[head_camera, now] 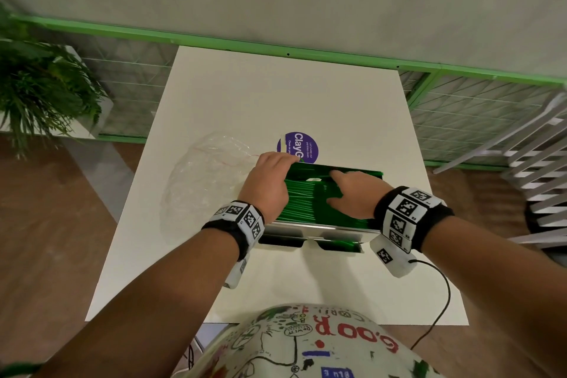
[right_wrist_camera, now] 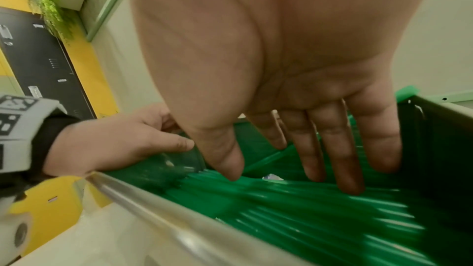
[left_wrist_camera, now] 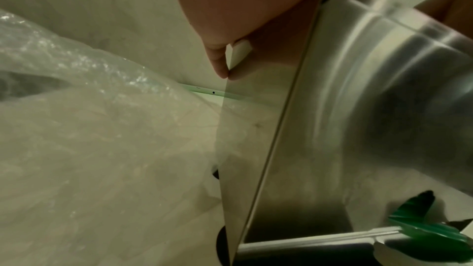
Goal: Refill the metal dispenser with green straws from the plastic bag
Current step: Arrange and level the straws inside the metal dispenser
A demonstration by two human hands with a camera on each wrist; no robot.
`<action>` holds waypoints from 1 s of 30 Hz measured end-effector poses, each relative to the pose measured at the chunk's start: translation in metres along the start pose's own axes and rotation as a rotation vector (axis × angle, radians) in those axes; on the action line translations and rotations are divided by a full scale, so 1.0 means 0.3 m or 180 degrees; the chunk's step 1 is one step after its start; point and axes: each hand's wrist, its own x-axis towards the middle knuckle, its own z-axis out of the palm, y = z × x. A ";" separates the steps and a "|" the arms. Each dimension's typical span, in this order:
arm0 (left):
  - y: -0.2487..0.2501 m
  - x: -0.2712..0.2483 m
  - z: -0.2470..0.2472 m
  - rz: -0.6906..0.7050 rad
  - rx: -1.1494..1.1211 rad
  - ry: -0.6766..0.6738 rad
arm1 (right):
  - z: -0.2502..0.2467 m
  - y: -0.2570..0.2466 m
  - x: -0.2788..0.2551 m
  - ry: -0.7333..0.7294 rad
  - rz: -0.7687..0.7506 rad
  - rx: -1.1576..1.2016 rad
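The right hand (head_camera: 349, 193) lies flat, fingers straight, on the green straws (head_camera: 310, 202), too many to count, filling one metal dispenser (head_camera: 322, 228) on the worktop (head_camera: 276, 95). The left hand (head_camera: 270, 178) curls over its left wall. One empty-looking plastic bag (head_camera: 205, 181) lies beside it.

Green straws (right_wrist_camera: 320, 215): blurring into streaks at 5 o'clock.
Left hand (left_wrist_camera: 256, 7): fingers hiding behind dispenser (left_wrist_camera: 384, 88) wall.
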 end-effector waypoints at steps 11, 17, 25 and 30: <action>-0.005 -0.003 0.001 0.0026 0.0035 0.0011 | -0.045 -0.091 0.022 0.0369 0.0246 -0.0710; -0.007 -0.006 -0.004 0.0102 -0.0049 0.0050 | -0.045 -0.059 0.012 0.0161 0.0001 -0.0561; -0.007 -0.005 -0.007 0.0063 -0.0018 -0.0020 | 0.032 -0.040 0.030 -0.0427 -0.0378 -0.0217; -0.003 -0.007 -0.009 0.0020 -0.0009 -0.0034 | 0.016 -0.044 0.045 -0.0398 -0.0335 -0.0124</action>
